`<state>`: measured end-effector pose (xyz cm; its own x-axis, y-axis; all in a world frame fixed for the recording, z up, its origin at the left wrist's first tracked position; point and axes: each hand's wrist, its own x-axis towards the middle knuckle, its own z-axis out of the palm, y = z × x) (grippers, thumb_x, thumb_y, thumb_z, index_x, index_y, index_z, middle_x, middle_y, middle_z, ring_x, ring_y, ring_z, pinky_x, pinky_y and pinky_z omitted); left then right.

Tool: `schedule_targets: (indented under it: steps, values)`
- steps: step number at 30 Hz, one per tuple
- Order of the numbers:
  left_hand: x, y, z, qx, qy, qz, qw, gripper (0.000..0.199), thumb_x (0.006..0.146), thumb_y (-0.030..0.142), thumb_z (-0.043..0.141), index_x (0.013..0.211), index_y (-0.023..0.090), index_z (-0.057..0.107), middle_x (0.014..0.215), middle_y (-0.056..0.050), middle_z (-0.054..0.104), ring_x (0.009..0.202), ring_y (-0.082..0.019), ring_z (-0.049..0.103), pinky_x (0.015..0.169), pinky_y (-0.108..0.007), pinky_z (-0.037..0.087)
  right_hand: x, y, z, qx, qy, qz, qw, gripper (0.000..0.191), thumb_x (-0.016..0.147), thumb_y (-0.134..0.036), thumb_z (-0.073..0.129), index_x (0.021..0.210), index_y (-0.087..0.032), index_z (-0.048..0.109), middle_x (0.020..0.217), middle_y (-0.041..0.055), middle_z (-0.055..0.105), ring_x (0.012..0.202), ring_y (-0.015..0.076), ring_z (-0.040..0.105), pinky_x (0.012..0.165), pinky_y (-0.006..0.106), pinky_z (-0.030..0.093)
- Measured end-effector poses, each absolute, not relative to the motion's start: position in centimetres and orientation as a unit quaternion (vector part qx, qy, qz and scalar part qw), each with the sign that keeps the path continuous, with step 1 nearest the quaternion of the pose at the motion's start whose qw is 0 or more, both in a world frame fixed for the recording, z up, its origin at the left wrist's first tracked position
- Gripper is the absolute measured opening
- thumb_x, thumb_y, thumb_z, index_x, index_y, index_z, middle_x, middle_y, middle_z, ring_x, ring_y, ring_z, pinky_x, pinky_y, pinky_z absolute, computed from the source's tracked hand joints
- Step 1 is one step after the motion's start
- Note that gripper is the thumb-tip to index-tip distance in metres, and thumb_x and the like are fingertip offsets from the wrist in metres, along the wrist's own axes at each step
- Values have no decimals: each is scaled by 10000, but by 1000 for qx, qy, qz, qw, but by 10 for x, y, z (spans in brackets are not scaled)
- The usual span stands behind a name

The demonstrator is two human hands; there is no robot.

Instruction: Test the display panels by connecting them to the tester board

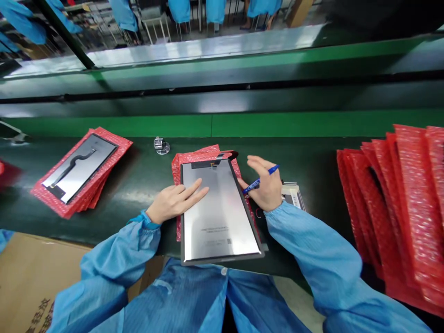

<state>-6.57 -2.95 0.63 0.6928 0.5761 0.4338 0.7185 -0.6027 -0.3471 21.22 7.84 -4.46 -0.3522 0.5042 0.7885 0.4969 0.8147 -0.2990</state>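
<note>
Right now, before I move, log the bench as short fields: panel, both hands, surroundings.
LCD panel: silvery back up, partly over red bubble-wrap bags
Left hand: fingers extended across the panel's left edge, thumb hidden
Right hand: holds blue pen by the panel's upper right edge
Far left: bubble-wrap stack topped by second panel with black flex cable
Far right: row of red bubble-wrap pouches

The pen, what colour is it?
The pen is blue, with pale lettering along its barrel; it shows best in the head view, the only one.
</note>
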Motion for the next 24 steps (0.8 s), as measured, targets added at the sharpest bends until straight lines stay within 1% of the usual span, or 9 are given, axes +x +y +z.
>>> schedule_targets:
  steps: [3,6,9,12,15,17,19,22,24]
  values:
    - [-65,-35,4,-897,-318,-201,232,427,909,60,549,1300,221,608,1209,-69,720,505,-111,485,491,-264,438,211,84,-48,-330,-790,190,480,864,779,-313,773,1510,-269,313,1470,131,504,1342,302,505,1049,498,484]
    - [-64,-40,9,-915,-290,-236,151,382,922,119,552,1250,287,655,1160,-62,740,492,-124,458,454,-274,382,206,84,-42,-290,-730,430,446,849,834,-442,695,1532,-279,240,1455,135,525,1329,273,533,1112,510,426]
    - [-63,-42,11,-933,-317,-168,28,346,960,198,472,1158,340,718,1149,-58,743,484,-144,447,450,-288,375,202,81,-33,-274,-666,559,411,811,826,-505,682,1504,-284,295,1250,103,673,1173,252,641,1081,504,448]
    - [-66,-41,7,-909,-380,-142,-95,364,970,265,423,1134,330,741,1162,-84,737,496,-161,428,470,-301,396,206,80,-24,-322,-647,568,393,649,815,-463,695,1392,-258,483,878,28,716,836,211,697,849,404,558]
    - [-71,-36,0,-842,-475,-203,-155,339,960,323,452,1118,326,751,1198,-102,722,521,-158,430,542,-302,450,222,85,-17,-362,-638,542,410,459,812,-404,677,1235,-241,606,632,-37,581,560,148,578,571,301,501]
    - [-72,-31,-6,-797,-531,-231,-174,336,963,356,458,1129,327,747,1228,-115,707,535,-155,450,623,-317,491,233,88,-14,-366,-618,550,427,437,771,-342,703,1184,-251,594,595,-61,524,522,131,528,512,275,451]
    - [-72,-27,-14,-781,-563,-219,-157,365,978,339,420,1165,325,734,1257,-123,691,561,-161,491,690,-340,511,242,90,-11,-357,-595,574,434,403,739,-309,723,1101,-256,556,601,-71,509,525,123,521,514,269,444]
    - [-72,-27,-21,-802,-572,-146,-88,438,982,225,355,1267,302,679,1351,-133,632,698,-190,617,764,-365,528,246,87,-5,-347,-583,589,439,307,756,-321,714,932,-245,474,627,-65,538,518,107,508,523,264,442]
    - [-75,-30,-17,-818,-567,-74,-71,534,935,118,353,1388,291,575,1483,-132,512,810,-211,678,760,-365,543,243,83,-1,-351,-596,577,434,298,787,-316,694,849,-239,412,635,-53,574,513,99,511,507,248,426]
